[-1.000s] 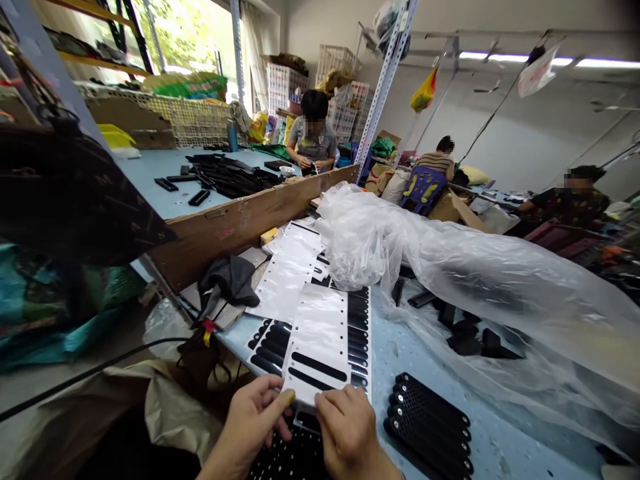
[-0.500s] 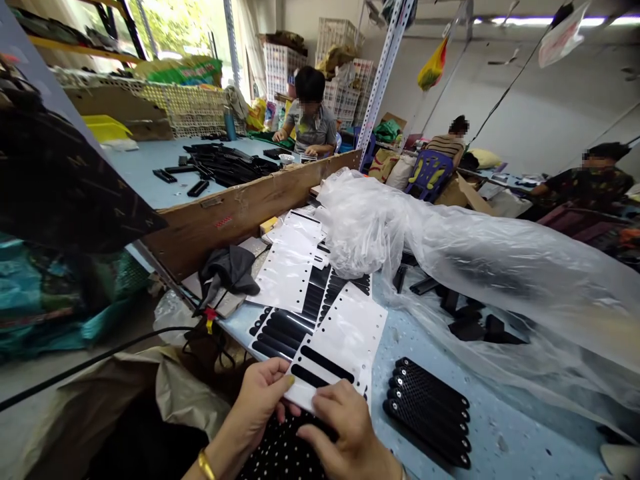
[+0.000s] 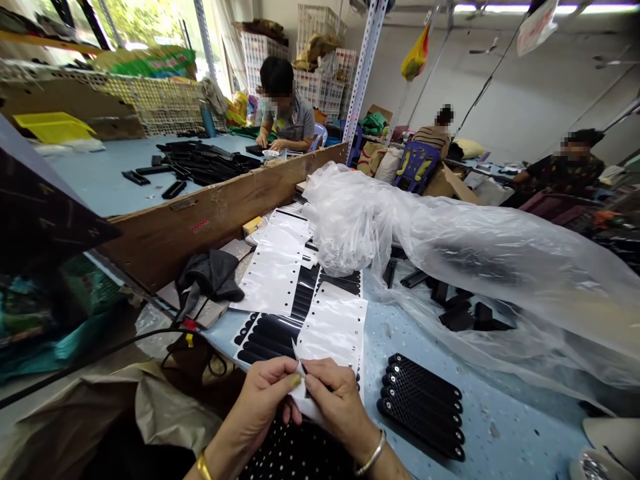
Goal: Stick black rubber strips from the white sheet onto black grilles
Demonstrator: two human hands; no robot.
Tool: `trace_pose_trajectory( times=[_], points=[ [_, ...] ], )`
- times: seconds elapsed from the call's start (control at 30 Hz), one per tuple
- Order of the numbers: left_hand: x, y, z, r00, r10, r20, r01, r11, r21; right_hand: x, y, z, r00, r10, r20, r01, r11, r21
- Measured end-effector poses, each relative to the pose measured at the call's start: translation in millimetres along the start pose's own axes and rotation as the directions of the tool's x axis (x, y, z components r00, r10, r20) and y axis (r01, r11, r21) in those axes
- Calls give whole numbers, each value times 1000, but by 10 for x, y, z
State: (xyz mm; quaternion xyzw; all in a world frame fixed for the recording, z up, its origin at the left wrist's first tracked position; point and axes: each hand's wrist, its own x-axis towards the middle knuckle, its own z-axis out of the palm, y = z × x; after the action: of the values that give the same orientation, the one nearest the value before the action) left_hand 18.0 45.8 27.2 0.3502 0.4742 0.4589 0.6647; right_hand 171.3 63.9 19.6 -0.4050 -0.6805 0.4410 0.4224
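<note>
My left hand [image 3: 265,397] pinches a white backing sheet [image 3: 307,403] near the table's front edge, thumb on top. Close against it, my right hand [image 3: 340,397] grips the same sheet with thumb and fingers. Between the hands the sheet is bent, one pointed corner standing up; the fingers cover most of it. Just beyond lies a white sheet with punched holes [image 3: 333,323]. Left of that are sheets of black rounded strips [image 3: 273,337]. To the right of my hands sits a row of black textured straps with metal eyelets [image 3: 423,407].
Crumpled clear plastic [image 3: 440,233] spreads over black parts at right. A wooden board [image 3: 200,213] edges the table at the back left, near a dark cloth [image 3: 215,277]. A co-worker [image 3: 287,113] sits beyond the board. A black cable [image 3: 100,357] runs at left.
My hands have drawn together and the sheet between them has gone from flat, with black strips showing, to bent and upturned. The view has shifted slightly to the right.
</note>
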Motion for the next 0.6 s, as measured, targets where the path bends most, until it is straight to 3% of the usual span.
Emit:
trace_pose_trajectory(
  times=[0.17, 0.3, 0.4, 0.47, 0.53, 0.6],
  points=[
    [51, 6, 11, 1000, -17, -11, 17, 1000, -20, 58, -24, 42, 990, 143, -14, -138, 975, 176],
    [84, 22, -41, 999, -14, -31, 14, 1000, 16, 176, 2, -26, 913, 399, -86, -313, 820, 480],
    [147, 82, -96, 995, 29, -99, -22, 998, 66, 324, -86, -232, 883, 439, -167, -254, 745, 617],
    [188, 142, -110, 991, 58, -123, -48, 995, 84, 397, -167, -350, 901, 358, -246, -185, 828, 530],
    [206, 198, -96, 992, 60, -115, -52, 996, 78, 422, -217, -377, 943, 179, -282, -106, 961, 256],
    [195, 232, -58, 995, 49, -83, -44, 997, 59, 406, -217, -308, 976, -2, -217, 0, 1000, -11]
  ],
)
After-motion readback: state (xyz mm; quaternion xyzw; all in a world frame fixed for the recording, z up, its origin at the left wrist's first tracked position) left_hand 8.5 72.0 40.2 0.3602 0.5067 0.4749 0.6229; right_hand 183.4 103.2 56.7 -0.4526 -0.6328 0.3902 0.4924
